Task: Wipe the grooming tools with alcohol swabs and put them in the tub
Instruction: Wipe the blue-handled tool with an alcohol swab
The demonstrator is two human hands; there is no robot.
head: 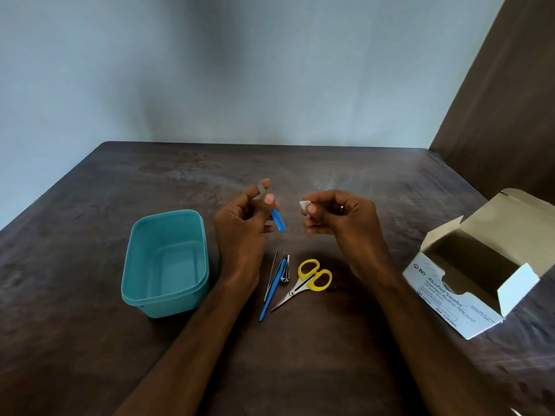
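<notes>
With the left hand gripping a blue-handled tool above the tabletop and the right hand pinching a white swab just beside it, best rub blade and handle fully — then drop it into the empty tub.

The tub is teal. The tool in the left hand has a bright blue handle; the swab in the right hand is white. The scissors have yellow loops and silver blades. Beside them lie silver tweezers and a blue-handled tool. The swab box is white with dark print, brown inside. The table is mottled dark brown, the wall pale grey-blue.
</notes>
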